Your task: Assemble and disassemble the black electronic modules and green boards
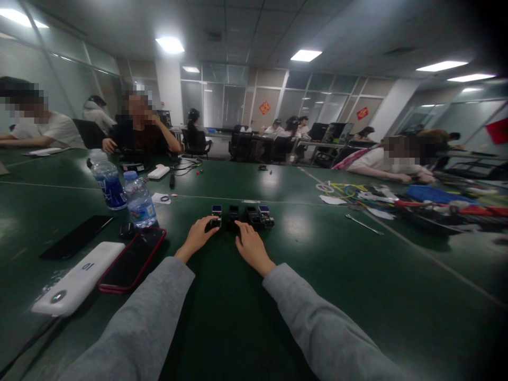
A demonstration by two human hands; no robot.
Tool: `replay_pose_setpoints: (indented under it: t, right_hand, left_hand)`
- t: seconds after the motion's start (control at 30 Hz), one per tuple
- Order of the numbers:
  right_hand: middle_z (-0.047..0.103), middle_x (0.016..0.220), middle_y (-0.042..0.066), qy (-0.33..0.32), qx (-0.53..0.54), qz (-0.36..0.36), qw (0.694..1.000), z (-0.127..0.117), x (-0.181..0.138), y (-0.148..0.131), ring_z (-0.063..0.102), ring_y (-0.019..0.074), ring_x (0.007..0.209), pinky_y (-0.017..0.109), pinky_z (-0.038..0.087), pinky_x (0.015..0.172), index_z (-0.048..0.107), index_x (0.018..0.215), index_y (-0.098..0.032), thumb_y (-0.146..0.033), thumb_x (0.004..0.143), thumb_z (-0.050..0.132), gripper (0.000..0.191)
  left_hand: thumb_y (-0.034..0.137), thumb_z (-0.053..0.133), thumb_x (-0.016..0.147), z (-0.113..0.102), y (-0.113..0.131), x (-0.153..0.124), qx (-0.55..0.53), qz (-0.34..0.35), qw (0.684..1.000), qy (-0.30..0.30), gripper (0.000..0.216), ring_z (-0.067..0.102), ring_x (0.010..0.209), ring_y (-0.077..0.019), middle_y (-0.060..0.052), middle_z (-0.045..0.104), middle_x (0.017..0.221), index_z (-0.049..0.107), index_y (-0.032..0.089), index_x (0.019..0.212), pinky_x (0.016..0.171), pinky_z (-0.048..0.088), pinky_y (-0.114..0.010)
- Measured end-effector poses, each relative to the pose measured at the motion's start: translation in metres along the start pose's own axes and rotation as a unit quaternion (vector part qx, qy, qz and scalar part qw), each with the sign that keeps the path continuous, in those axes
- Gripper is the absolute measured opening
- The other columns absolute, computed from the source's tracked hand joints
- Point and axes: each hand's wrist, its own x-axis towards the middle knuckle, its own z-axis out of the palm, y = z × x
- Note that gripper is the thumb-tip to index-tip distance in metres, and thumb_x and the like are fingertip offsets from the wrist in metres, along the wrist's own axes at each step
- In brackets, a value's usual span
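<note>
Several small black modules [242, 216] stand in a row on the green table [301, 296] ahead of me, two of them with blue tops. My left hand [197, 236] reaches forward and its fingers close round the leftmost module [215, 217]. My right hand [251, 247] lies beside it, fingers together, its fingertips touching the second module [233, 217]. Both arms wear grey sleeves.
At my left lie a red-cased phone [133, 259], a white power bank [79, 279], a black phone [76, 236] and two water bottles [138, 200]. Cables and tools [400, 200] clutter the right side. Other people sit around the table.
</note>
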Motion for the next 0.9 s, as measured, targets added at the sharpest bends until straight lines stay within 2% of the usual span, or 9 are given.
replay_pose_setpoints:
  t: [0.23,0.9]
  right_hand:
    - [0.050,0.132,0.011,-0.001,0.041,0.008,0.999,0.0067,-0.0013,0.0059,0.050,0.0223,0.119,0.038,0.044,0.100,0.035,0.142,-0.016,-0.010,0.092,0.052,0.053]
    - [0.047,0.136,0.011,-0.027,0.054,0.016,0.998,0.0062,-0.0021,0.0059,0.049,0.0228,0.122,0.040,0.045,0.103,0.027,0.149,-0.019,-0.015,0.095,0.050,0.059]
  left_hand:
    - [0.035,0.059,0.088,-0.0017,0.0021,0.0009,-0.001,0.001,1.000,-0.004,0.037,0.058,0.114,-0.0234,-0.005,0.062,0.125,0.058,0.028,0.124,0.100,0.044,-0.045]
    - [0.040,0.057,0.089,0.0004,0.0014,0.0015,0.000,-0.007,1.000,0.003,0.038,0.058,0.114,-0.0243,-0.008,0.062,0.124,0.058,0.027,0.124,0.099,0.045,-0.045]
